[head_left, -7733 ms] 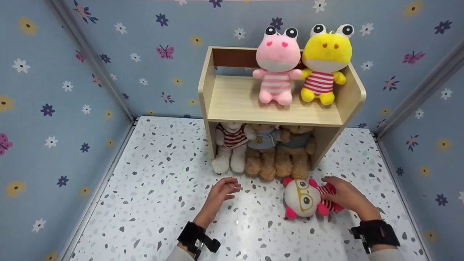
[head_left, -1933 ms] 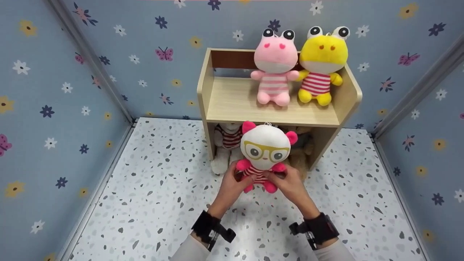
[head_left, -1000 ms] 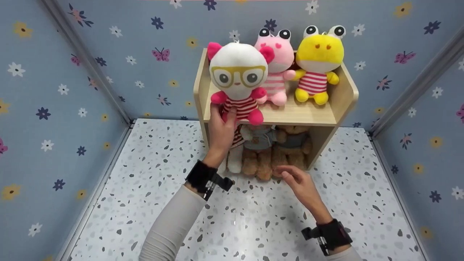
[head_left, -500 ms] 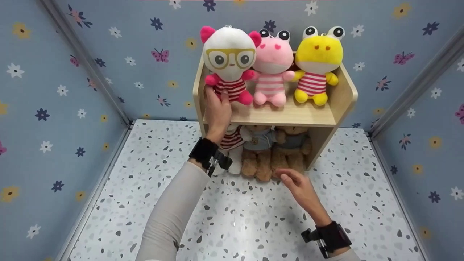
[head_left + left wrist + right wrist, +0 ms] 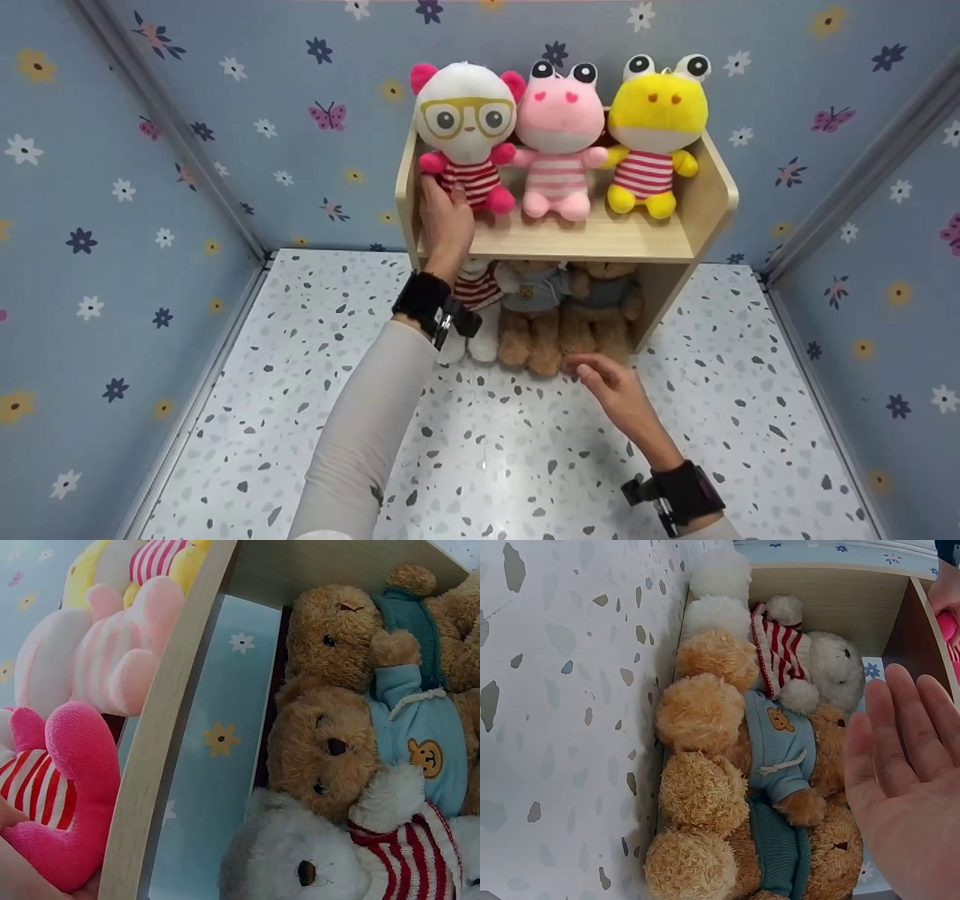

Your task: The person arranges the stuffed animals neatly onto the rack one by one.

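Note:
My left hand (image 5: 448, 219) grips a plush panda (image 5: 469, 135) by its lower body, thumb across its striped front. The panda has pink ears, yellow glasses and a red-striped shirt. It sits upright at the left end of the upper shelf (image 5: 600, 238). To its right sit a pink plush frog (image 5: 559, 127) and a yellow plush frog (image 5: 658, 135). In the left wrist view, the panda's pink leg (image 5: 79, 795) shows beside my fingers. My right hand (image 5: 619, 390), fingers relaxed and holding nothing, hovers before the lower compartment; its palm (image 5: 922, 817) shows in the right wrist view.
In the lower compartment sit a white bear (image 5: 780, 652) in a striped shirt, a brown bear (image 5: 780, 735) in a blue hoodie and another brown bear (image 5: 780, 840) in a teal vest. Flowered walls (image 5: 97, 247) flank the speckled floor (image 5: 480, 465).
The panda lay on the floor at right, then was lifted in both hands. My left hand alone carried it up onto the shelf's left end. The right hand let go and stayed low.

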The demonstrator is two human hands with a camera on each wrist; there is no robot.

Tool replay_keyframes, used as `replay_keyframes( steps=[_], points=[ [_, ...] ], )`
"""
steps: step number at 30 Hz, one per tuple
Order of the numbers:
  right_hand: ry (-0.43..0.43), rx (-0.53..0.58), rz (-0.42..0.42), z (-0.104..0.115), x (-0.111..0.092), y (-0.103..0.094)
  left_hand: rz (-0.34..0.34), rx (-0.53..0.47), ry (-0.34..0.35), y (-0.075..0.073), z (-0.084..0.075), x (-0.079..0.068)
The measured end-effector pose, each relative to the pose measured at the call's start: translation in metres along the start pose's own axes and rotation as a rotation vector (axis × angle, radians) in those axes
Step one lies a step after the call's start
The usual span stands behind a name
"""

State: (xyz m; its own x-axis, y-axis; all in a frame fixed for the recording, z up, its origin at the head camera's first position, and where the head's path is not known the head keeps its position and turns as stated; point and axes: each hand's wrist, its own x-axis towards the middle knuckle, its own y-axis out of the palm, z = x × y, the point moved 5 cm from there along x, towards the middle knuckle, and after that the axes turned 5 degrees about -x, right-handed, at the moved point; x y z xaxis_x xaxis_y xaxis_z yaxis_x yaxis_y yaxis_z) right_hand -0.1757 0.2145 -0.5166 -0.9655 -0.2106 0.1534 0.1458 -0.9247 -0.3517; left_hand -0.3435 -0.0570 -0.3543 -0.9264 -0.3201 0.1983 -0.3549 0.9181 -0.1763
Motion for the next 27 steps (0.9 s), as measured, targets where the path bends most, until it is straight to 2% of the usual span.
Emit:
replay_keyframes(
  steps=[7, 12, 16, 22, 27],
  points=[
    [0.007, -0.004, 0.026, -0.002, -0.002, 0.003, -0.013, 0.009, -0.058, 0.001, 0.003, 0.006],
    [0.000, -0.016, 0.036, -0.003, -0.001, 0.002, -0.037, 0.074, -0.015, -0.002, 0.002, 0.012],
    [-0.028, -0.021, 0.038, -0.004, 0.000, 0.002, -0.060, 0.087, 0.024, -0.004, 0.003, 0.011],
    [-0.059, -0.032, 0.043, -0.006, -0.001, 0.000, -0.089, 0.043, 0.052, -0.005, 0.006, -0.004],
    [-0.042, -0.021, 0.035, -0.012, -0.004, -0.006, -0.082, -0.047, 0.154, -0.005, 0.008, -0.026]
  ],
)
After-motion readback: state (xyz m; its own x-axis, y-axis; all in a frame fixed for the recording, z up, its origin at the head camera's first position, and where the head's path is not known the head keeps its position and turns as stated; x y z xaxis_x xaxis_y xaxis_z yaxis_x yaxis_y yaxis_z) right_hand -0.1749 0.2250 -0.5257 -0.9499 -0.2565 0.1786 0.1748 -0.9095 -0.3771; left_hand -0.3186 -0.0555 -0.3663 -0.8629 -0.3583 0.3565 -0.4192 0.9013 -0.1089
